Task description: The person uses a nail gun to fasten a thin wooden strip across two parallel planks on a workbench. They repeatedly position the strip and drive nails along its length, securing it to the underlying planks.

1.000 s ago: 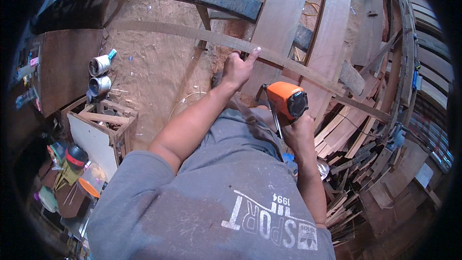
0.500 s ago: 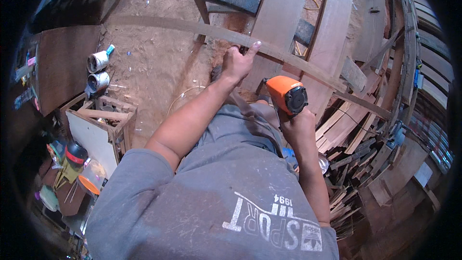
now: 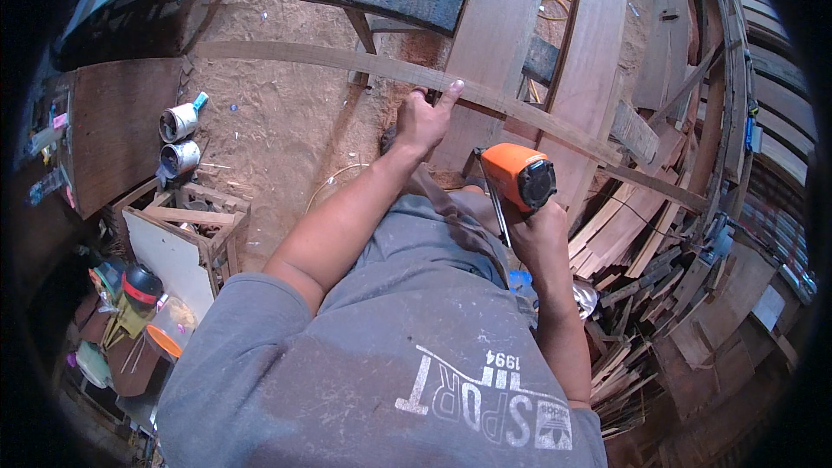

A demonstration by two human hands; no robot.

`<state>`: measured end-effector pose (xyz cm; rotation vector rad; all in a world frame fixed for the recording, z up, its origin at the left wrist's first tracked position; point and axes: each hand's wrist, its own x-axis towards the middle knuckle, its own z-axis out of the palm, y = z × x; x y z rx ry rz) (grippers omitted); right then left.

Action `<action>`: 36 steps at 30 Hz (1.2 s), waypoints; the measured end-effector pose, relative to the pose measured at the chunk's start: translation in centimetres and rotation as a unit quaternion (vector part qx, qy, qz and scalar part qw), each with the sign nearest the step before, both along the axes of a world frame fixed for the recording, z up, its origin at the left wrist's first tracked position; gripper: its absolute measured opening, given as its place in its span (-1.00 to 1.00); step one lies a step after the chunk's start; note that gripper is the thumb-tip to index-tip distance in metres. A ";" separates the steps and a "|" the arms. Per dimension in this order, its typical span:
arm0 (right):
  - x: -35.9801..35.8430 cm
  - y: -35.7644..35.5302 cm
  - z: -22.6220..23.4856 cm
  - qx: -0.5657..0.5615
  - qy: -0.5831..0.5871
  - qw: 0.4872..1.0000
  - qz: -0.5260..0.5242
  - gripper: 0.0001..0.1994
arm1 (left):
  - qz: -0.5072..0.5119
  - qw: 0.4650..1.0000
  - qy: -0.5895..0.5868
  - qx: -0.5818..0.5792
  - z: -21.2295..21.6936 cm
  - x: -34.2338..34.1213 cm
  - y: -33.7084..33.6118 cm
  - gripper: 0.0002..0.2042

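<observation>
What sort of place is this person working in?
It looks like a woodworking shop, probably a simple one. The right hand holds what appears to be an orange nail gun, long wooden planks lie ahead, and a heap of wood offcuts sits to the right.

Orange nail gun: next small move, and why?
Probably ease the nail gun forward over the wooden strip, where it crosses the right-hand board. The right hand holds the gun short of the strip in the head view, and that crossing is away from the left hand, whose thumb touches the strip.
</observation>
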<state>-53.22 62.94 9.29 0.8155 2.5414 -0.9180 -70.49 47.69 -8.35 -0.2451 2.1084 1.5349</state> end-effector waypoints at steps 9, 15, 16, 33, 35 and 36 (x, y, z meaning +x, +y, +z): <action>1.2 -0.4 0.4 -0.013 0.074 0.995 -0.070 -0.66 | 0.001 0.998 0.062 0.025 0.2 -0.3 0.0 -0.30; 9.3 0.6 -0.2 -0.016 0.165 0.972 -0.165 -0.63 | 0.007 0.996 0.035 0.076 -3.1 -0.8 0.1 -0.36; 10.5 0.4 -0.4 -0.018 0.243 0.956 -0.161 -0.64 | -0.001 0.996 0.030 0.079 -2.6 -0.9 0.0 -0.37; 27.0 7.6 -8.5 -0.175 0.222 0.916 -0.287 -0.51 | -0.485 0.870 -0.031 -0.081 15.9 0.7 -11.2 -0.44; 26.6 9.0 -6.6 -0.198 0.249 0.897 -0.306 -0.59 | -0.577 0.812 -0.094 0.000 21.1 3.2 -10.6 -0.56; 25.1 9.7 -4.2 -0.219 0.266 0.890 -0.297 -0.72 | -0.606 0.782 -0.137 0.050 22.5 4.7 -9.9 -0.60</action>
